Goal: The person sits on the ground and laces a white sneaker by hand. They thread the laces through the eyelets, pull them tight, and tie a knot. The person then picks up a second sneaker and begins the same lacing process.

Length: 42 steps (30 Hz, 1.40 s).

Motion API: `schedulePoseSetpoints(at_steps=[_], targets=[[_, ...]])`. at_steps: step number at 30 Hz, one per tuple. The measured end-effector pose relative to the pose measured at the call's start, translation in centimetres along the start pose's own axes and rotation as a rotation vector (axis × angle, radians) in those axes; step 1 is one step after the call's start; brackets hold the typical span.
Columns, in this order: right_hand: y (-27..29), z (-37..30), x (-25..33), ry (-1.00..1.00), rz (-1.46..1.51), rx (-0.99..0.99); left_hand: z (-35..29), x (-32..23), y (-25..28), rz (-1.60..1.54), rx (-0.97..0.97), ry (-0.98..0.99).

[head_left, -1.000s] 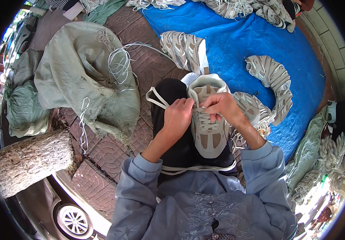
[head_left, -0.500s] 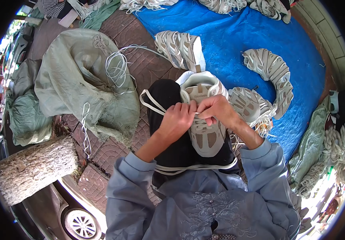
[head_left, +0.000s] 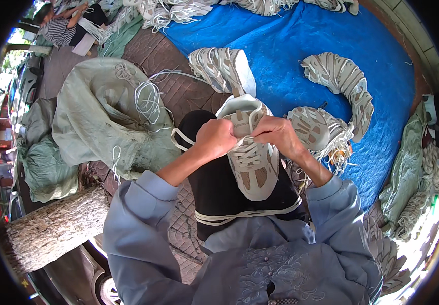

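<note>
A white and beige sneaker (head_left: 252,185) with brown mesh rests on my lap, toe toward me. Its cream shoelace (head_left: 250,156) criss-crosses the lower eyelets. Beside the tongue, my left hand (head_left: 216,136) is closed on the lace, and a loop of it hangs out to the left. My right hand (head_left: 279,135) pinches at the upper right eyelets with thumb and forefinger; the lace seems to be in that pinch, though the fingers partly hide it. Under the sneaker lies black cloth (head_left: 212,178), with several loose laces (head_left: 245,219) across my thighs.
Rows of stacked sneakers (head_left: 339,76) lie on a blue tarp (head_left: 280,61) ahead. To the left are a grey-green sack (head_left: 92,107), tangled white cord (head_left: 147,99) and a tree trunk (head_left: 59,223). Another person (head_left: 59,30) sits at the far left. Lace bundles (head_left: 433,173) lie at right.
My left hand has moved left and slightly up, away from the right, which stays near the eyelets. The lower lacing now shows more fully. The view has shifted, bringing the other person into sight.
</note>
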State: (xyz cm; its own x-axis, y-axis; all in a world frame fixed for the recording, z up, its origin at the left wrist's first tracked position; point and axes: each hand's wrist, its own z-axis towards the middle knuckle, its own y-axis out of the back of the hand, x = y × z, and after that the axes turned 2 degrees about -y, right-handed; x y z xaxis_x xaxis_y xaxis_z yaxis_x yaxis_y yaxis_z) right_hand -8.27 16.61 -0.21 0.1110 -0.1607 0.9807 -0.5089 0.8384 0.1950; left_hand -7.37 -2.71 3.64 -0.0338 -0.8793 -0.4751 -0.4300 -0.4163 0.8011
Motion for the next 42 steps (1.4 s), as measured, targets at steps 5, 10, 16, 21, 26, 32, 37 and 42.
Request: schedulePoseSetpoints(at_steps=[5,10,16,21,26,32,37,42], targets=[[-0.7,-0.4,-0.3,0.065,0.031,-0.008,-0.6,-2.1,0.9,0.382,0.1,-0.129],[-0.5,-0.8,-0.1,0.012,0.079,-0.015,-0.1,-1.1,1.1,-0.137,0.211,0.158],[-0.4,-0.9,-0.5,-0.033,0.153,-0.019,-0.9,-0.1,-0.3,0.346,-0.166,-0.358],[0.1,-1.2,0.0,-0.261,0.272,0.014,-0.6,-1.6,0.0,0.181,-0.382,-0.526],[1.0,-0.9,0.0,-0.099,-0.208,-0.079,0.3,-2.5,-0.5,-0.001,-0.276,-0.216],[0.9,0.6,-1.0,0.142,-0.67,-0.011,1.0,-2.8,-1.4,0.082,-0.235,-0.118],[0.7,1.0,0.1,0.199,-1.001,-0.016,2.1,-3.2,-1.7,-0.023,-0.2,-0.182],[0.8,-0.1,-1.0,0.216,-0.893,-0.02,3.2,-2.5,-1.5,0.052,-0.04,-0.208]])
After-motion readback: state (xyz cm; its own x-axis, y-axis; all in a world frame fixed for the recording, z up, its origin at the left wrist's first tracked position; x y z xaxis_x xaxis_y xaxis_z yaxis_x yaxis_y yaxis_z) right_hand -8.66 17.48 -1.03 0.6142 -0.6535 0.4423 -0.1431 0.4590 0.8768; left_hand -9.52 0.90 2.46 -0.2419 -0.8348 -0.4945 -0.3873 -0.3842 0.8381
